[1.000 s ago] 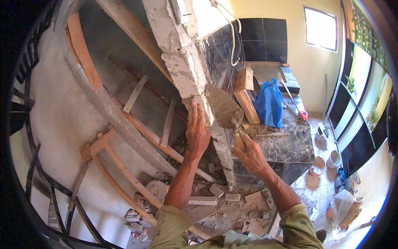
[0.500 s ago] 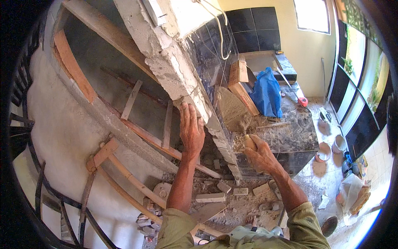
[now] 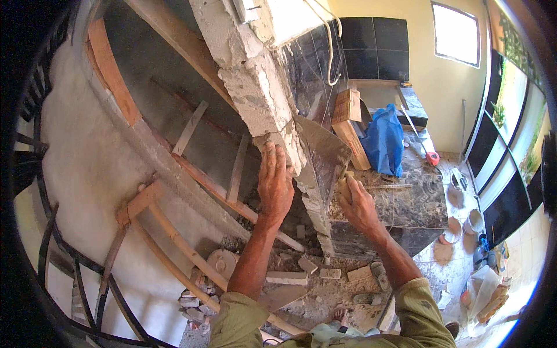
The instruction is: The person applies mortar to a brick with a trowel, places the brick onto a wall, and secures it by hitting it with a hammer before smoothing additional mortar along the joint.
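Observation:
My left hand (image 3: 275, 182) lies against the lower end of a rough, mortar-covered wall edge (image 3: 249, 87), fingers stretched out on a pale block (image 3: 288, 149). My right hand (image 3: 358, 204) is closed round the handle of a trowel (image 3: 325, 145). Its broad, grey, mortar-smeared blade points up and left and reaches the right side of the block, close to my left fingers. Crumbly mortar lies below the blade, beside my right hand.
A dusty black-tiled counter (image 3: 420, 203) holds a blue plastic bag (image 3: 383, 142), a wooden box (image 3: 347, 113) and a red tape measure (image 3: 432, 158). Timber framing (image 3: 197, 261) curves at left. Broken blocks (image 3: 287, 277) and rubble cover the floor. Buckets (image 3: 473, 221) stand at right.
The trowel has swung up and left from over the counter, its blade now against the wall edge. My left hand stays on the block. The whole view has shifted slightly.

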{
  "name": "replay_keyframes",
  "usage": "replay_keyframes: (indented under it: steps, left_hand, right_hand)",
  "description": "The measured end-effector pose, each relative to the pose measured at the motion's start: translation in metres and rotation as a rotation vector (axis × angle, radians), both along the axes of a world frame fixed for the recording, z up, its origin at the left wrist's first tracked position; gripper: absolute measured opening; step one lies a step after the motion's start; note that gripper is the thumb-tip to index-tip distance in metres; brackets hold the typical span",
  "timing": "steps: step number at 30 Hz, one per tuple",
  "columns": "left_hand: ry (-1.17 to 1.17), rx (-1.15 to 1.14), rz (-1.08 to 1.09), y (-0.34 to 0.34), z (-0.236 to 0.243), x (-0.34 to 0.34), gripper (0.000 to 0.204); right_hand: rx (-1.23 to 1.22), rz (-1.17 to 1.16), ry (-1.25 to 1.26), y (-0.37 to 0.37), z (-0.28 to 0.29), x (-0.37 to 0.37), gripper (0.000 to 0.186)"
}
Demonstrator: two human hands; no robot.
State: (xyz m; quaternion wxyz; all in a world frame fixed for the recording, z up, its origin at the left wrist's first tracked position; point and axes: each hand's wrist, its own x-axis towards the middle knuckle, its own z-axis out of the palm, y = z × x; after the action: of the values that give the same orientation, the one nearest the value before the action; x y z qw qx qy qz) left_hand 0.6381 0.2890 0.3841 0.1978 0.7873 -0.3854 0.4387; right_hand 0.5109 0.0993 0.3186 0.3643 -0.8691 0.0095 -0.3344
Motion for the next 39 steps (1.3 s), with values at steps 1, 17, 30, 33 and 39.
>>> replay_keyframes:
  steps: [1,17,30,33,39]
  left_hand:
    - [0.006,0.0,0.003,0.0,-0.001,0.001,0.061]
    - [0.058,-0.021,0.025,-0.005,-0.005,0.003,0.061]
    - [0.018,-0.042,0.003,-0.006,-0.002,0.003,0.061]
    - [0.03,-0.047,-0.007,-0.004,-0.004,0.003,0.061]
    - [0.051,-0.067,-0.016,-0.006,-0.003,0.001,0.06]
  right_hand:
    - [-0.014,-0.034,0.007,0.0,-0.004,0.004,0.056]
    - [0.19,0.087,0.021,0.017,-0.058,0.017,0.055]
    - [0.692,0.356,0.303,0.035,0.003,-0.041,0.042]
    - [0.549,0.259,0.231,0.027,0.023,-0.032,0.042]
    - [0.297,0.113,0.039,0.007,0.037,0.003,0.047]
